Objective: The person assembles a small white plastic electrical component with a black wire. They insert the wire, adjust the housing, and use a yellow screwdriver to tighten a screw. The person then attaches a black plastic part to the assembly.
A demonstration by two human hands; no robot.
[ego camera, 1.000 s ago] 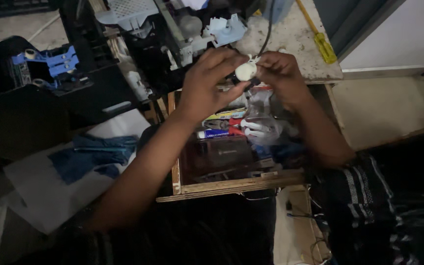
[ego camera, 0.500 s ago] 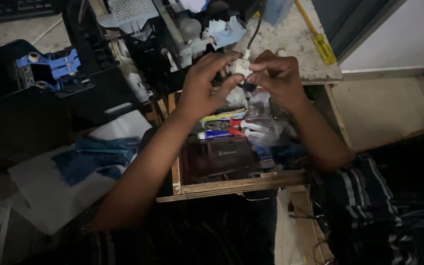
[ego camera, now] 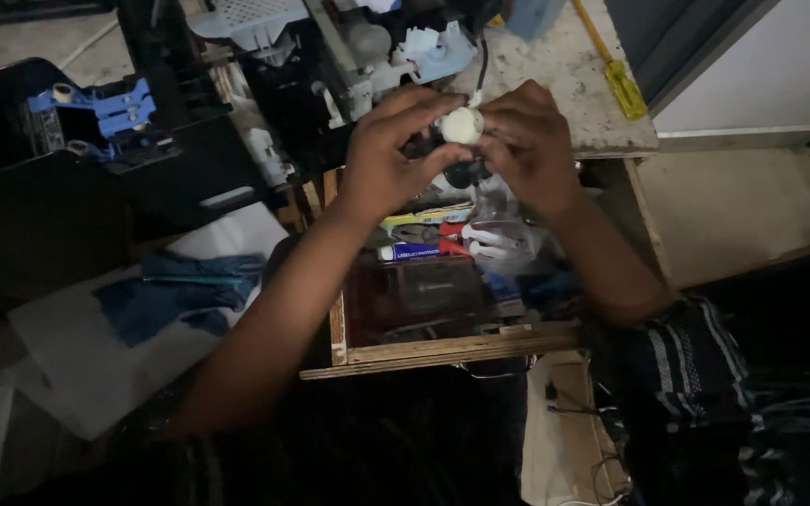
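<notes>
Both hands meet above an open wooden drawer (ego camera: 442,351). The left hand (ego camera: 388,155) and the right hand (ego camera: 529,141) each close their fingertips on a small round white part (ego camera: 461,125), which sits between them, held in the air. A dark piece just below the white part is mostly hidden by the fingers, and I cannot tell what it is. A black cable (ego camera: 483,58) goes up from there. Inside the drawer the light is weak; a red-handled tool (ego camera: 452,245) and a tube (ego camera: 410,251) are visible. A yellow screwdriver (ego camera: 611,66) lies on the speckled surface (ego camera: 555,75), its tip cut off.
</notes>
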